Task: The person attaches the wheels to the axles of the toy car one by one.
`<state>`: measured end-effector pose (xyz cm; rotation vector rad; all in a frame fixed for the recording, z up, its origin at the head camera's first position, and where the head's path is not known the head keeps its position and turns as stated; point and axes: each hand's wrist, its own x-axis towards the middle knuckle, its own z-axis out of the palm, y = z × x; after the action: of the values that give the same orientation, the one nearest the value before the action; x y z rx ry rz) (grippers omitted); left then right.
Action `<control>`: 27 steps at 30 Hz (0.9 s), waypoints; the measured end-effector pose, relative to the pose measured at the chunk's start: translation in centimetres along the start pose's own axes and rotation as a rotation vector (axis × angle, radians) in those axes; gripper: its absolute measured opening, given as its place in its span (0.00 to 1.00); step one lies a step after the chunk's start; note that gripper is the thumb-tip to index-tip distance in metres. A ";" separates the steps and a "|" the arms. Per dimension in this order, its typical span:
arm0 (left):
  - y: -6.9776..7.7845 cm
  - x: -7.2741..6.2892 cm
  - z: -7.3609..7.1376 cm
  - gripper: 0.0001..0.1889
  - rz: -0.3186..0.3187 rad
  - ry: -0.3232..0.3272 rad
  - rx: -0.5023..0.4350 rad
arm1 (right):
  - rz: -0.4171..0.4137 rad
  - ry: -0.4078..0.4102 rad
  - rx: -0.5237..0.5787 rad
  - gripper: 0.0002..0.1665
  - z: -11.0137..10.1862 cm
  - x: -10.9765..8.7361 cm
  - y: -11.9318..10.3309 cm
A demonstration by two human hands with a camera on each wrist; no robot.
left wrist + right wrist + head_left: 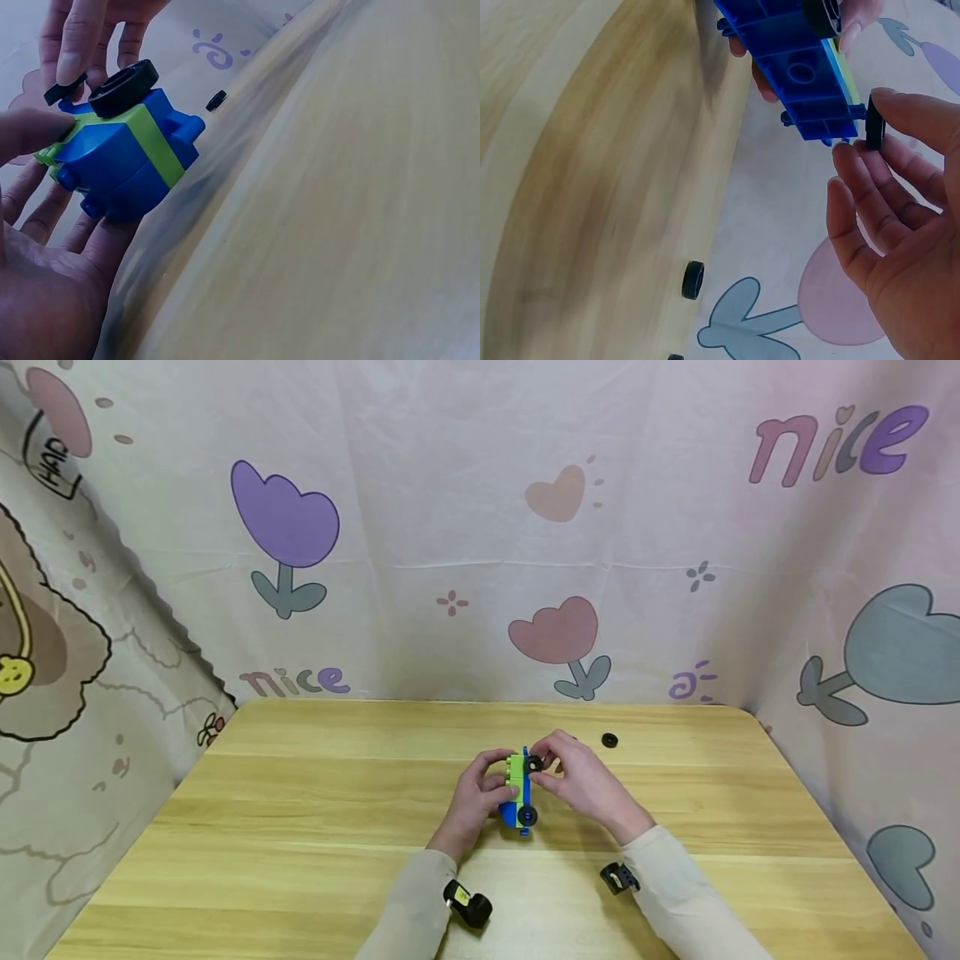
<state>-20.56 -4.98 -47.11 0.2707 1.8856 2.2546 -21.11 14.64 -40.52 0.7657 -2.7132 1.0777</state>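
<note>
My left hand (472,797) grips a toy car (515,781) built of lime-green and blue blocks, turned on its side above the table. The thumb lies on the green part, with fingers beneath. In the right wrist view its ribbed blue underside (787,64) shows, with axle pegs sticking out at the sides. One black wheel (124,88) sits on the car near its rounded blue end. My right hand (588,781) pinches another black wheel (875,124) between thumb and fingers, right at the tip of a peg at the other end.
A loose black wheel (610,740) lies on the wooden table (300,793) beyond my right hand. The edge of another dark piece (676,358) shows at the bottom of the right wrist view. A printed cloth (420,527) hangs behind the table and at both sides.
</note>
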 end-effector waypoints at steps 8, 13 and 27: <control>-0.1 0.1 0.1 0.27 0.008 -0.009 -0.008 | -0.014 -0.016 -0.020 0.15 0.2 0.0 0.2; -0.3 0.2 0.1 0.27 0.011 -0.009 0.005 | 0.002 -0.040 -0.024 0.16 0.1 -0.1 0.1; -0.3 0.5 1.2 0.21 0.098 0.100 0.100 | 0.057 -0.083 -0.026 0.18 0.4 -0.2 -0.4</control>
<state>-20.77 -3.69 -47.16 0.2760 2.0835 2.2788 -20.74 14.23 -40.65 0.7496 -2.8294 1.0420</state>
